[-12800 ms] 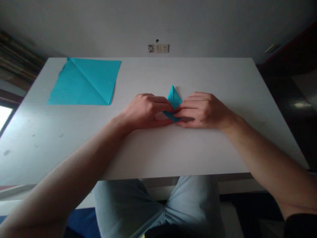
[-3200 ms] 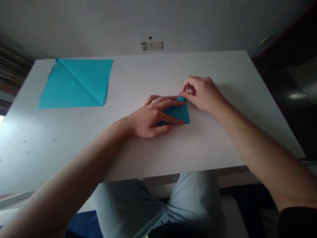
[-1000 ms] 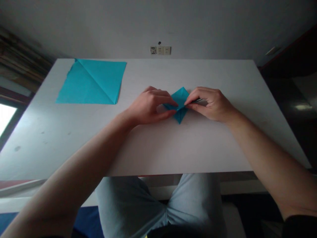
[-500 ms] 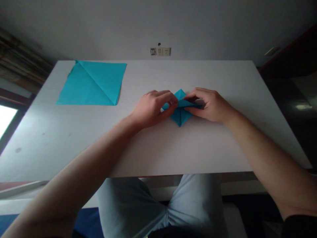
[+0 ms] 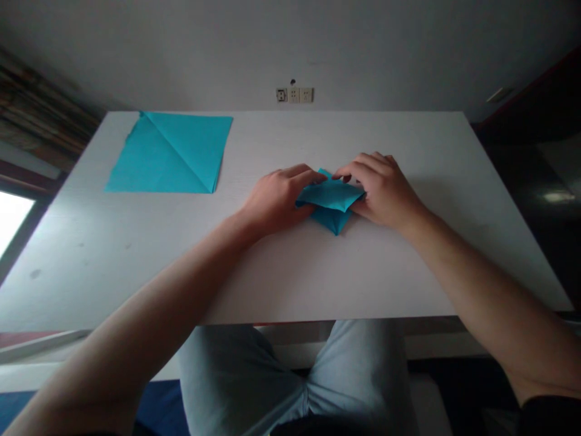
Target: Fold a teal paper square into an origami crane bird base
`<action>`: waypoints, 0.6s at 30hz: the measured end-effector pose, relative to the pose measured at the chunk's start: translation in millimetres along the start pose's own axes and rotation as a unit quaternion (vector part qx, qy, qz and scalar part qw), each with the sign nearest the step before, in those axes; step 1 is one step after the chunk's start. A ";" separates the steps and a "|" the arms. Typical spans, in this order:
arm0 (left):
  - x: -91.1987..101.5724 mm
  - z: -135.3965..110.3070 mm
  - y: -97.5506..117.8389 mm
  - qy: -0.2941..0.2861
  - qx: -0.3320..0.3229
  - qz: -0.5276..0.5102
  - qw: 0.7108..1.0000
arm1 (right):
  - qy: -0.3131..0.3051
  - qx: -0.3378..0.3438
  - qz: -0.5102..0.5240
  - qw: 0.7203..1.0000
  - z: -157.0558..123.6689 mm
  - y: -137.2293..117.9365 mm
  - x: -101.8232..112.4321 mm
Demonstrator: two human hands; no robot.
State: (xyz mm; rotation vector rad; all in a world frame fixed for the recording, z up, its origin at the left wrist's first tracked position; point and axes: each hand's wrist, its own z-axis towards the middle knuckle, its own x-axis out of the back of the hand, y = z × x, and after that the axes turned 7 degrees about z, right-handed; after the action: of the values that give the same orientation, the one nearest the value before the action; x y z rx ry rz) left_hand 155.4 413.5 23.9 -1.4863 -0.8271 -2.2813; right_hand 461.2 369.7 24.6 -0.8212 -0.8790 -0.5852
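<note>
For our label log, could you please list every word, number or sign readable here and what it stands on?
None can be read.
The small folded blue paper piece between the left hand and right hand, the large creased blue paper sheet and the white table bear no print.
White wall socket plates: any marking is too small to read.

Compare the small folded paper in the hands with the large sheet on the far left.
The small folded paper is far smaller than the large sheet. The small folded paper is bulged up in layers; the large sheet lies flat with one diagonal crease. The left hand and right hand grip the small folded paper; nothing touches the large sheet. Both are teal.
</note>
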 end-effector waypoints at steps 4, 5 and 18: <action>-5.0 1.2 1.0 0.007 0.021 -0.010 1.000 | -0.022 0.007 0.050 0.998 3.4 1.1 -5.5; -5.6 1.8 0.7 0.013 0.025 -0.016 0.999 | -0.017 0.008 0.061 0.998 4.3 2.6 -5.8; -12.3 7.1 4.1 0.072 0.081 -0.005 0.994 | 0.045 -0.093 0.019 0.994 9.3 5.0 -12.2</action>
State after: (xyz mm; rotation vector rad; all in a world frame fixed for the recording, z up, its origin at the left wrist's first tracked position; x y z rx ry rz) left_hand 167.9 413.9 16.2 -1.2358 -0.9538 -2.2375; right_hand 454.5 381.5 15.9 -0.9703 -0.7314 -0.6730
